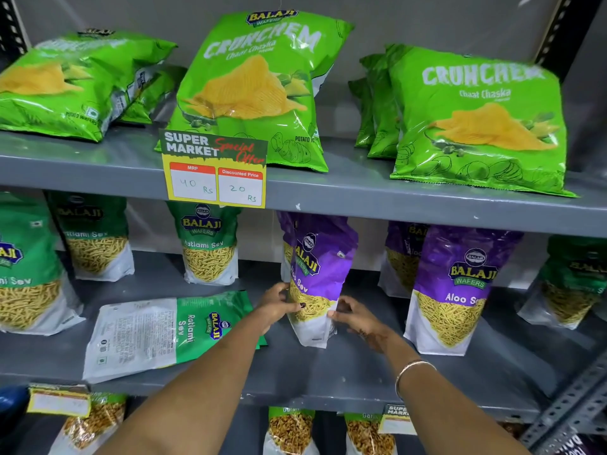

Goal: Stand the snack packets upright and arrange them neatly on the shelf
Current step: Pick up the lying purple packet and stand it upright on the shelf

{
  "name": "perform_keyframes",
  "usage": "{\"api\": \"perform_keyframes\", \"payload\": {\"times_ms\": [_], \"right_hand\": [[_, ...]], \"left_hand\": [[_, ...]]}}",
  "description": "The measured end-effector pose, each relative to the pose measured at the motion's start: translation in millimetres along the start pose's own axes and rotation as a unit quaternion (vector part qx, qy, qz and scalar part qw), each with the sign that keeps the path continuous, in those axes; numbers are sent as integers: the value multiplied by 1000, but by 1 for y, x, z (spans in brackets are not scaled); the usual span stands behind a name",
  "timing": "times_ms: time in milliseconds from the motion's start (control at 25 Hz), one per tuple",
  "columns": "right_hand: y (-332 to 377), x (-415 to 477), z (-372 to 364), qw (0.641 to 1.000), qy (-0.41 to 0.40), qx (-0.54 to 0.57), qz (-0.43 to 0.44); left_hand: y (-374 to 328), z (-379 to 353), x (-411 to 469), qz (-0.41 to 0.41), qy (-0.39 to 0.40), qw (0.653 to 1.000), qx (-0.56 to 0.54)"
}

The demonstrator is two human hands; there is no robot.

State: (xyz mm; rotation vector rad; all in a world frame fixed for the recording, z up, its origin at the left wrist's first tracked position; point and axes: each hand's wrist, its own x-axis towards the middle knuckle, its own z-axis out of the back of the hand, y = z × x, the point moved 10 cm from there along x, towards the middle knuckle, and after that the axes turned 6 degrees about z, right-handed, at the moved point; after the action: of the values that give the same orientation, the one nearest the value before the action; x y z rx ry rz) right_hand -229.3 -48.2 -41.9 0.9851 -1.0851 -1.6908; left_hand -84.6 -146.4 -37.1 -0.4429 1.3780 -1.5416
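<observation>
While both hands hold one purple packet (317, 277) on the middle shelf (328, 366), the rest of that shelf, L to R: green packet (26, 267) upright at far left edge, 2nd green one (95, 238) upright further back, 3rd green one (210, 244) upright at the back wall. In front of that, a green packet lying flat (164, 333), back side up, top pointing right, near the front edge. Left hand (279, 305) is just right of it, fingers wrapped on the purple packet's left edge. Packet is upright, slightly twisted, base on the shelf. Right hand (356, 315) pinches its lower right edge; bangle (412, 372) on that wrist. Another purple pack sits behind it, mostly hidden. Further right: purple packet (456, 290) upright w/ one more behind, then a green packet (571, 284) at far right, blurred. Top shelf: green chip bags (259, 87) leaning back, price tag (215, 169) clipped to the shelf lip.
</observation>
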Motion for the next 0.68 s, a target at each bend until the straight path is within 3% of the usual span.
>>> {"api": "perform_keyframes", "payload": {"times_ms": [200, 360, 480, 680], "right_hand": [[-6, 1, 1, 999, 32, 16, -19], [12, 0, -9, 992, 91, 54, 73], [15, 6, 1, 993, 46, 51, 100], [4, 12, 11, 996, 9, 46, 77]], "left_hand": [[-4, 4, 7, -3, -4, 999, -38], [1, 3, 8, 9, 6, 1000, -9], [5, 19, 6, 14, -40, 999, 13], [10, 24, 3, 14, -48, 999, -9]]}}
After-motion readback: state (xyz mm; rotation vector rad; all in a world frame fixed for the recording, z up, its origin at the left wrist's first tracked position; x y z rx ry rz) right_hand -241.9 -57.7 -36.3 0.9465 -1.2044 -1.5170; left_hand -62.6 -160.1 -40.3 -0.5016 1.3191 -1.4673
